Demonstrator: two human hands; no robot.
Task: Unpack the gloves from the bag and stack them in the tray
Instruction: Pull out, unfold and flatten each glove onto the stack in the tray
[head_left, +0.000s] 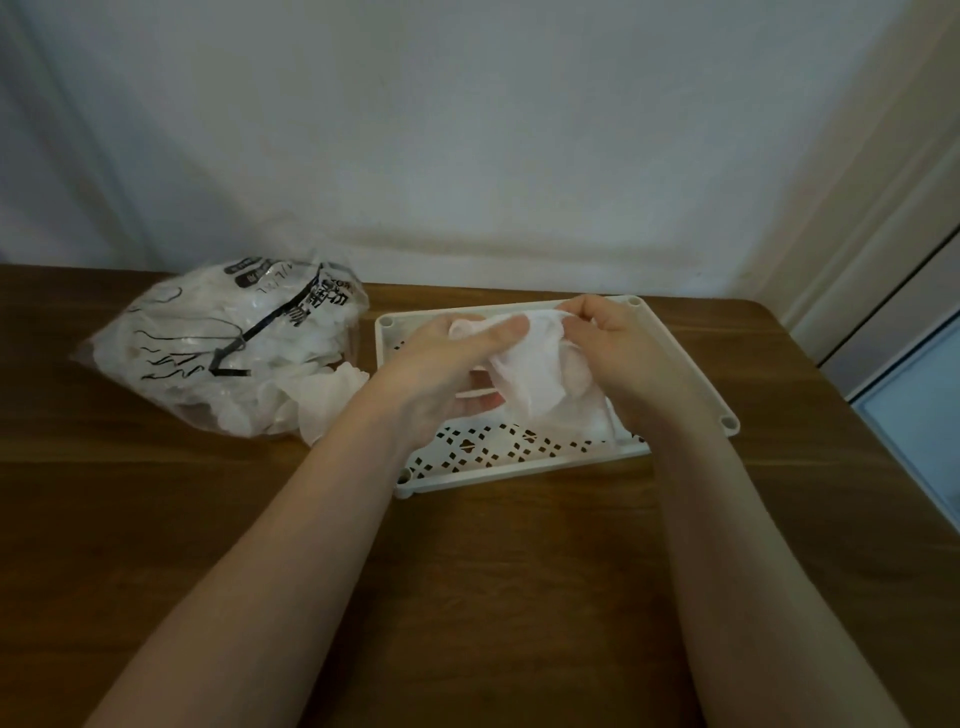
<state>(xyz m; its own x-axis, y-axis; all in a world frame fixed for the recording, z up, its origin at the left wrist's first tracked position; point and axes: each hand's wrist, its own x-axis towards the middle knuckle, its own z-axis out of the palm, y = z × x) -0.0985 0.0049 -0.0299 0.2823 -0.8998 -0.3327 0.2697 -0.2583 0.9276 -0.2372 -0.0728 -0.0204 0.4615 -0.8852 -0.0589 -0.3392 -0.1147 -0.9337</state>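
Observation:
A thin white translucent glove hangs crumpled above the white perforated tray. My left hand grips its left side with thumb and fingers. My right hand pinches its upper right edge. More white gloves lie in the tray under my hands, partly hidden. The clear plastic bag with black printing lies left of the tray, full of gloves. One glove spills out of the bag's mouth toward the tray.
Everything rests on a brown wooden table pushed against a pale wall. The table's right edge runs diagonally beside a door frame.

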